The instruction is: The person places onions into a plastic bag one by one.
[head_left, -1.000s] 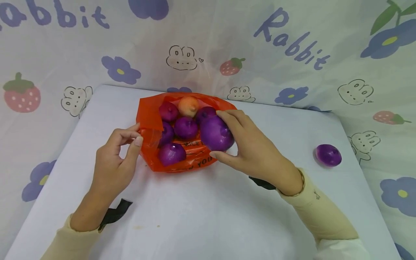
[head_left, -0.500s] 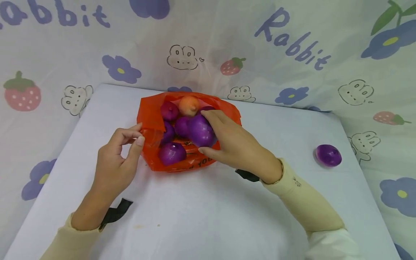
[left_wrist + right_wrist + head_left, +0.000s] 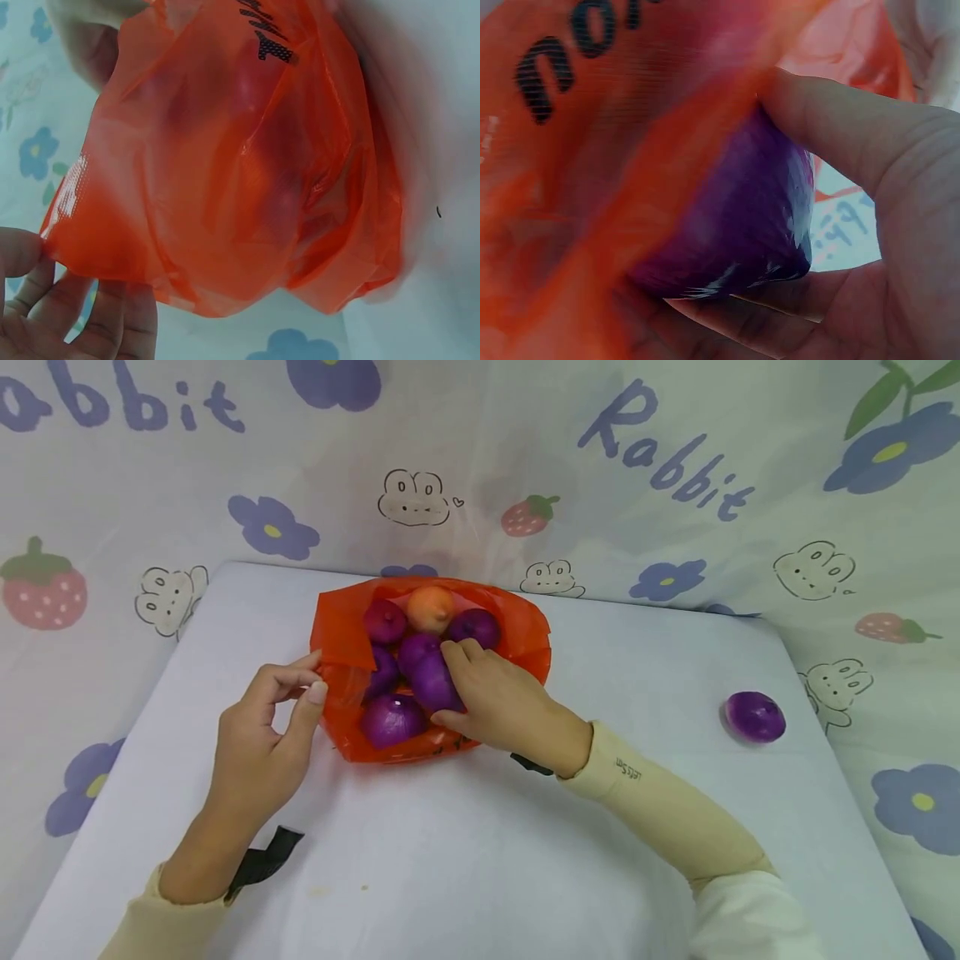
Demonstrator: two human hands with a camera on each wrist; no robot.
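A red plastic bag [image 3: 345,627] with black print stands open on the white table, holding several purple onions, a reddish one [image 3: 386,622] and an orange-yellow one [image 3: 431,609]. My left hand [image 3: 262,739] pinches the bag's left edge between thumb and fingers, as the left wrist view also shows. Inside the bag's mouth, my right hand [image 3: 513,702] grips a purple onion [image 3: 437,683], lowered among the others. Part of that onion is hidden by the hand, and in the right wrist view the bag's film covers one side of the onion [image 3: 757,202].
Another purple onion [image 3: 755,717] lies alone at the right side of the white table [image 3: 480,860]. Behind the table hangs a cloth [image 3: 480,435] printed with rabbits, flowers and strawberries. Black straps [image 3: 266,860] hang at the wrists.
My right hand has carried the gripped onion leftward and down, deeper into the bag among the other onions. The left hand keeps its hold on the bag's edge.
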